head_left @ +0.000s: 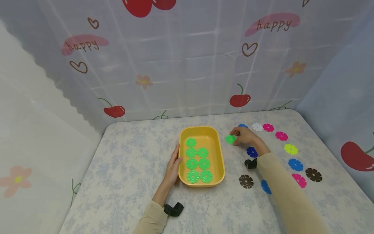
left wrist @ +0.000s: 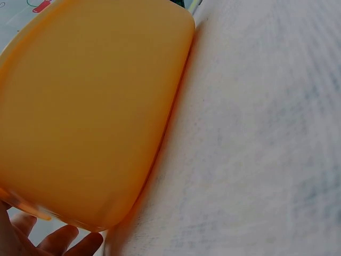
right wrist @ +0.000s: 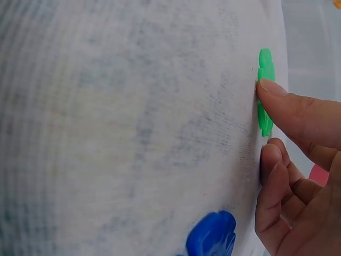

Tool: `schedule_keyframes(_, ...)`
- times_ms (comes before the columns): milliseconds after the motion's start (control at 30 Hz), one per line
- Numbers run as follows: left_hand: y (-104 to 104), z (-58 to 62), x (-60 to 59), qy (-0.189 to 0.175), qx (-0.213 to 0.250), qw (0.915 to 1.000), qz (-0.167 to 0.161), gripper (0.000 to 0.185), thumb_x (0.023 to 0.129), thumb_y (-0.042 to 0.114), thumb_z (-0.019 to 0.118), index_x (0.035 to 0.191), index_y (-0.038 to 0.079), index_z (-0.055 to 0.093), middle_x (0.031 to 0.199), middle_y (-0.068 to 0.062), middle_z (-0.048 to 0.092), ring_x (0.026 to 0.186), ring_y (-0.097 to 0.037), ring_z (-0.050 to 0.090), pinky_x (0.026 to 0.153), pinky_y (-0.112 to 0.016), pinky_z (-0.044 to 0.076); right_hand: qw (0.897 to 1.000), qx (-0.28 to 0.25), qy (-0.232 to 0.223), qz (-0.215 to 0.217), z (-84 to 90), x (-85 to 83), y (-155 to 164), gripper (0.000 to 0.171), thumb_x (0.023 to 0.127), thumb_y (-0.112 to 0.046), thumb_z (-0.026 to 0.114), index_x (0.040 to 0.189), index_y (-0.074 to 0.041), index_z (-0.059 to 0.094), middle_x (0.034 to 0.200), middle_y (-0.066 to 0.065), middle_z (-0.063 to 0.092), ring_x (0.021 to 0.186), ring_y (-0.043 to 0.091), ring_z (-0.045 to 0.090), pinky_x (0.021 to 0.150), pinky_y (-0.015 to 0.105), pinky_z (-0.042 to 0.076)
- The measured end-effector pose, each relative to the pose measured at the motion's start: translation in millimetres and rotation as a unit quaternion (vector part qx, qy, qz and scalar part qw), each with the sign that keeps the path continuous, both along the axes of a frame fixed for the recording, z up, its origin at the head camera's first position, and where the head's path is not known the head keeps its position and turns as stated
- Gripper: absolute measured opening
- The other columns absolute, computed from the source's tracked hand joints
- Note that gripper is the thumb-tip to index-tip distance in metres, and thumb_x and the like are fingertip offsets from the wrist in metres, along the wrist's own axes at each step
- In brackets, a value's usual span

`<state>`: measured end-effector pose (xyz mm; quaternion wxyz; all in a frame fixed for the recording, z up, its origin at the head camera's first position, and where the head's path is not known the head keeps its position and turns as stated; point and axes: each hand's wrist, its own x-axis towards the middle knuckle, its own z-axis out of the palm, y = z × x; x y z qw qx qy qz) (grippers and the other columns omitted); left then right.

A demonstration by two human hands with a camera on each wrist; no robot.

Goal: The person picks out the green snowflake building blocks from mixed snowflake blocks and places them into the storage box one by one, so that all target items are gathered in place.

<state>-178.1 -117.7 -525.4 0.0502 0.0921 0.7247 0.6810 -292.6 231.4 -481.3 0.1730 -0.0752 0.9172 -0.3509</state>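
Note:
A yellow tray (head_left: 216, 156) stands on the table with several green notched snowflake discs (head_left: 192, 164) lying flat in two columns inside. My left hand (head_left: 173, 165) grips the tray's left side, thumb over the rim and fingers along the outer wall; in the left wrist view those fingers (left wrist: 58, 240) lie at the edge of the tray wall (left wrist: 96, 106). Just right of the tray, my right hand (head_left: 244, 136) pinches another green disc (head_left: 230, 139) between thumb and fingers. The right wrist view shows this green disc (right wrist: 265, 120) edge-on, close over the table, with the thumb across it.
Right of the tray lie loose discs: a dark blue one (head_left: 252, 152) under the right wrist, a white one (head_left: 257, 127), a yellow one (head_left: 291, 149), a brown one (head_left: 246, 181) and several pink and blue ones. A patterned curtain (head_left: 187, 65) hangs behind the table.

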Motion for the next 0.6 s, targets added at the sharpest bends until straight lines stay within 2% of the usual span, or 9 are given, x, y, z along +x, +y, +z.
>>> schedule_keyframes(200, -0.3, 0.9, 0.6, 0.001, 0.004, 1.0000, -0.001, 0.056, 0.107, 0.015, 0.032, 0.159, 0.020, 0.013, 0.166, 0.000, 0.007, 0.153, -0.020, 0.005, 0.123, -0.045, 0.010, 1.000, 0.008, 0.001, 0.000, -3.4, -3.0, -0.9, 0.040, 0.083, -0.001, 0.074, 0.119, 0.003, 0.058, 0.124, 0.024, 0.053, 0.114, 0.037, 0.048, 0.104, 0.053, 0.043)
schedule_keyframes(367, 0.1, 1.0, 0.1, 0.003, 0.004, 1.0000, 0.000, 0.055, 0.107, 0.014, 0.032, 0.159, 0.020, 0.014, 0.166, 0.000, 0.008, 0.153, -0.019, 0.005, 0.123, -0.045, 0.010, 1.000, 0.013, 0.006, 0.005, -2.9, -3.9, -1.6, 0.039, 0.081, 0.001, 0.074, 0.116, 0.002, 0.056, 0.119, 0.024, 0.053, 0.107, 0.035, 0.049, 0.100, 0.051, 0.047)
schedule_keyframes(467, 0.2, 0.8, -0.1, 0.004, 0.005, 1.0000, -0.001, 0.055, 0.107, 0.015, 0.032, 0.159, 0.020, 0.014, 0.166, -0.001, 0.008, 0.153, -0.019, 0.005, 0.123, -0.045, 0.010, 1.000, 0.015, 0.008, 0.006, -2.9, -4.5, -1.5, 0.039, 0.081, 0.001, 0.075, 0.113, 0.000, 0.054, 0.112, 0.021, 0.054, 0.100, 0.032, 0.050, 0.093, 0.046, 0.050)
schedule_keyframes(600, -0.5, 0.2, -0.3, 0.003, 0.001, 1.0000, -0.001, 0.055, 0.107, 0.016, 0.033, 0.159, 0.019, 0.013, 0.166, -0.002, 0.007, 0.153, -0.019, 0.005, 0.123, -0.046, 0.010, 1.000, 0.011, 0.003, 0.006, -1.2, -6.0, -1.7, 0.039, 0.080, 0.002, 0.074, 0.111, -0.002, 0.051, 0.094, 0.014, 0.051, 0.086, 0.026, 0.048, 0.077, 0.034, 0.049)
